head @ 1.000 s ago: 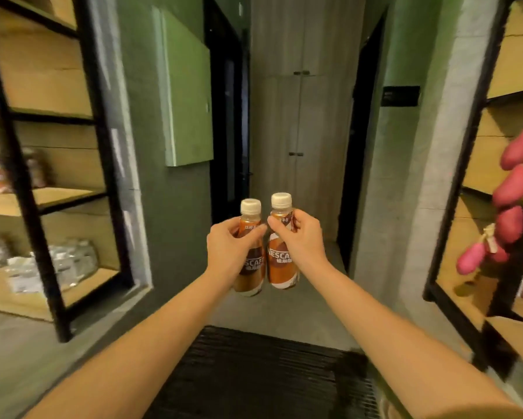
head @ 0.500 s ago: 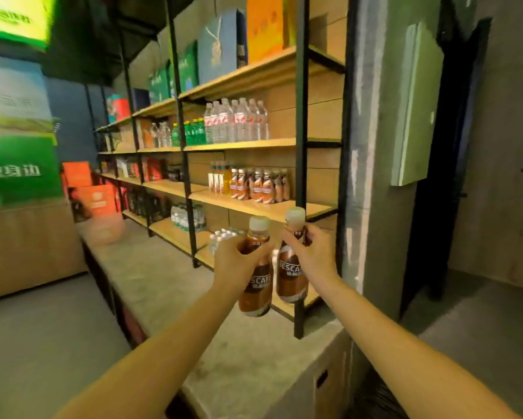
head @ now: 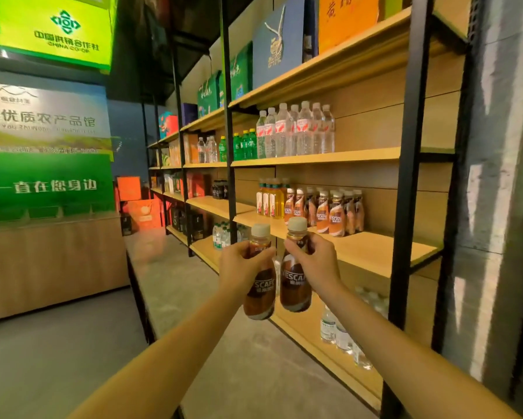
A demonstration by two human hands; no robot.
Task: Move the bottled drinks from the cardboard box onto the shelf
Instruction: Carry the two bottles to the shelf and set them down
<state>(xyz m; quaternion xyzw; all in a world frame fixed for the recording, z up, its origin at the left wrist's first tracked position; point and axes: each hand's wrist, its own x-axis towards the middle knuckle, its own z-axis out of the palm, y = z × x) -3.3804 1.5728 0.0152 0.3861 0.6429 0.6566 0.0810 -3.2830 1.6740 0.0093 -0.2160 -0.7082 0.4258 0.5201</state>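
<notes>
A coffee bottle in each of my hands: my left hand [head: 239,267] is curled round the shoulder of the left bottle [head: 260,297], and my right hand [head: 319,264] grips the right bottle [head: 295,288] just under its cap, both caps up, side by side in the air before the shelf [head: 375,252]. They look full, so I judge them weighty for their size, stiff plastic with slick labels (the narrow shoulder gives the surest hold). The bare board beside the shelved coffee row [head: 329,213] looks like the spot.
</notes>
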